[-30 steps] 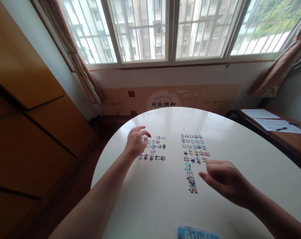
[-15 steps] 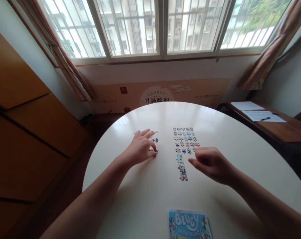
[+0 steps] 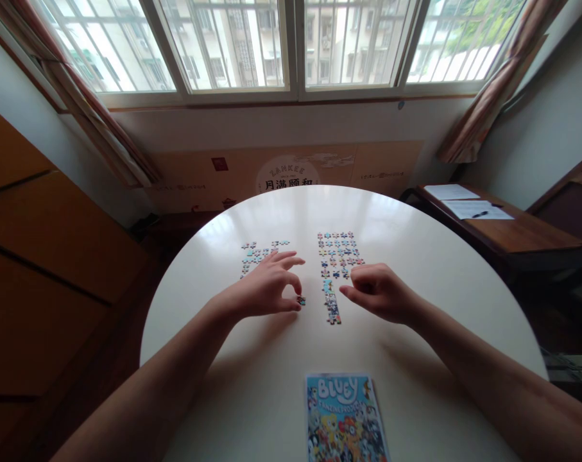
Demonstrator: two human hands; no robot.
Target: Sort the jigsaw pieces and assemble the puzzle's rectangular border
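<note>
The left hand (image 3: 271, 287) pinches a jigsaw piece (image 3: 301, 299) between thumb and index finger, left of the joined puzzle strip (image 3: 332, 305). The right hand (image 3: 380, 292), loosely curled, sits right of that strip, beyond the Bluey picture card (image 3: 346, 417).

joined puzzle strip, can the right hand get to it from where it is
Probably yes: the right hand is beside the joined puzzle strip, with only bare tabletop between them, though the curled hand may need to open.
</note>
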